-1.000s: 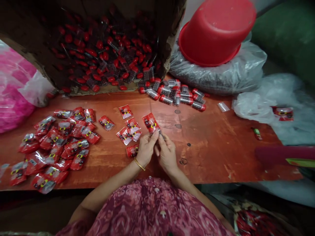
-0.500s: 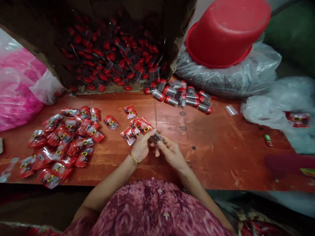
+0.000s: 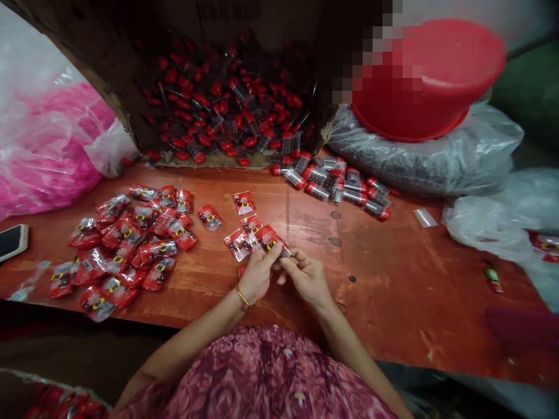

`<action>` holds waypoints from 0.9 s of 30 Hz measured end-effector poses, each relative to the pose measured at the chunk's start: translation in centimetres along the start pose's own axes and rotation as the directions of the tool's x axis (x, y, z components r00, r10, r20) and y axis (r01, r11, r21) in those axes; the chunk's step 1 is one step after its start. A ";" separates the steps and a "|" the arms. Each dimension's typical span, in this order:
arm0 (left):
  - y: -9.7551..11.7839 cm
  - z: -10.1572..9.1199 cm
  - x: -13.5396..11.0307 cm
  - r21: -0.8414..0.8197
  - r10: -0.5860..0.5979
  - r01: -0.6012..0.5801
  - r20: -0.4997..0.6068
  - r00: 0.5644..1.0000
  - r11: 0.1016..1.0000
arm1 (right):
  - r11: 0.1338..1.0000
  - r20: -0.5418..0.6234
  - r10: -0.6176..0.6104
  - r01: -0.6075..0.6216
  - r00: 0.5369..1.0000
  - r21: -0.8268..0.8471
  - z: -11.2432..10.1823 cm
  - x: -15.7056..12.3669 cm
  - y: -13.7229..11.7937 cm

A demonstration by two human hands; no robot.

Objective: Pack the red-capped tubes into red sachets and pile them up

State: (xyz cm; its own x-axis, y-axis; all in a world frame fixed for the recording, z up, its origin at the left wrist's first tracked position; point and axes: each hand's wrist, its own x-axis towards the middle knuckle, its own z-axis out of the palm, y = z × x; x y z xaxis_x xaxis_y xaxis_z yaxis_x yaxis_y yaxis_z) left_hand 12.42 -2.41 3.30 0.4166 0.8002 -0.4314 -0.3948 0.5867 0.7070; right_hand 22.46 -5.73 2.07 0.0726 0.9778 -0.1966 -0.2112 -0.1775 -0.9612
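My left hand (image 3: pixel 258 272) and my right hand (image 3: pixel 307 276) meet over the near middle of the red-brown table (image 3: pixel 393 273). Both pinch one small red packet (image 3: pixel 269 238) with a dark item at its lower end, fingers closed on it. Just beyond the hands lie a few loose red packets (image 3: pixel 239 243). A heap of several filled red packets (image 3: pixel 131 244) is spread on the table to the left.
A tipped cardboard box (image 3: pixel 227 105) full of red-capped vials stands at the back; several vials (image 3: pixel 340 183) spill beside it. A red basin (image 3: pixel 432 81) rests on a clear bag at back right. Pink bag (image 3: pixel 48 145) and a phone (image 3: pixel 12 241) at left.
The view has shifted, bringing a phone in at the left. My hands have stayed together and lowered the packet from upright to nearly flat between the fingers.
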 end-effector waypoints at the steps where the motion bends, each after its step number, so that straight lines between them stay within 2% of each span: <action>1: -0.1 -0.2 0.0 -0.010 -0.003 0.003 -0.002 1.000 1.000 | 1.000 -0.013 0.010 -0.010 1.000 -0.004 0.3 0.2 0.2; 4: 0.4 -0.7 -0.3 -0.040 0.016 -0.017 -0.020 1.000 0.999 | 0.998 -0.039 -0.007 0.005 0.999 -0.060 1.4 1.3 0.7; 6: 1.5 -1.4 -0.6 -0.045 0.070 -0.073 -0.066 0.995 0.996 | 0.984 -0.008 -0.088 0.086 0.996 -0.155 2.1 2.2 0.8; 8: 3.4 -2.8 -1.0 -0.050 0.147 -0.158 -0.177 0.973 0.986 | 0.933 0.054 -0.189 0.197 0.980 -0.300 2.3 3.3 0.5; 9: 4.5 -3.9 -1.1 -0.069 0.174 -0.197 -0.248 0.953 0.978 | 0.887 0.085 -0.232 0.247 0.969 -0.389 2.2 3.8 0.3; 11: 7.0 -6.4 -1.5 -0.154 0.192 -0.282 -0.432 0.881 0.947 | 0.756 0.121 -0.301 0.314 0.946 -0.575 1.6 4.9 -0.3; 12: 8.1 -7.8 -1.7 -0.242 0.176 -0.342 -0.520 0.836 0.908 | 0.681 0.126 -0.326 0.325 0.937 -0.656 1.1 5.5 -0.6; 14: 9.6 -10.0 -2.1 -0.393 0.168 -0.482 -0.613 0.772 0.783 | 0.561 0.124 -0.353 0.315 0.928 -0.766 0.0 6.7 -0.9; 16: 10.0 -11.2 -2.4 -0.482 0.239 -0.586 -0.603 0.761 0.651 | 0.481 0.118 -0.360 0.293 0.925 -0.826 -1.2 8.2 -1.0; 17: 9.6 -11.3 -2.5 -0.512 0.260 -0.591 -0.578 0.774 0.623 | 0.443 0.123 -0.366 0.289 0.923 -0.849 -1.6 9.0 -1.0; 18: 8.9 -11.2 -2.4 -0.509 0.271 -0.585 -0.562 0.781 0.632 | 0.400 0.139 -0.376 0.295 0.916 -0.868 -2.0 10.0 -1.2; 19: 8.1 -10.9 -2.3 -0.466 0.275 -0.559 -0.546 0.791 0.685 | 0.347 0.166 -0.393 0.313 0.904 -0.884 -2.2 11.2 -1.5; 20: 7.1 -10.4 -2.1 -0.378 0.261 -0.495 -0.522 0.812 0.782 | 0.284 0.199 -0.415 0.335 0.888 -0.899 -2.3 12.5 -2.0; 21: 6.1 -9.9 -1.9 -0.216 0.254 -0.415 -0.523 0.814 0.884 | 0.214 0.233 -0.441 0.353 0.867 -0.911 -2.3 14.0 -2.7; 22: 5.2 -9.4 -1.6 0.019 0.322 -0.366 -0.517 0.793 0.931 | 0.140 0.268 -0.467 0.369 0.843 -0.919 -2.2 15.7 -3.6; 23: 4.4 -8.9 -1.3 0.298 0.445 -0.339 -0.449 0.775 0.892 | 0.067 0.281 -0.497 0.359 0.821 -0.931 -2.0 17.6 -4.7; 24: 3.8 -8.5 -1.1 0.579 0.560 -0.320 -0.300 0.772 0.750 | 0.006 0.288 -0.515 0.339 0.807 -0.941 -1.8 19.7 -5.9; 25: 3.4 -8.2 -0.7 0.795 0.632 -0.324 -0.094 0.770 0.513 | -0.047 0.295 -0.526 0.319 0.798 -0.947 -1.4 21.9 -7.0; 26: 3.1 -8.0 -0.4 0.909 0.639 -0.345 0.123 0.759 0.235 | -0.090 0.289 -0.537 0.286 0.792 -0.954 -1.1 24.3 -8.1; 27: 2.9 -8.0 -0.1 0.930 0.594 -0.366 0.310 0.742 -0.028 | -0.113 0.260 -0.545 0.238 0.797 -0.965 -0.8 26.6 -9.0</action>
State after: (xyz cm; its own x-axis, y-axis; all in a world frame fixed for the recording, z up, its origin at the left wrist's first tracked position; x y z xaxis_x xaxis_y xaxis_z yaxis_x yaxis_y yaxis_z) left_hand 4.73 0.22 0.91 0.3281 0.9042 0.2732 0.6202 -0.4244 0.6597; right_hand 27.08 21.75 5.37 -0.0808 0.9050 0.4176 0.9814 0.1454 -0.1252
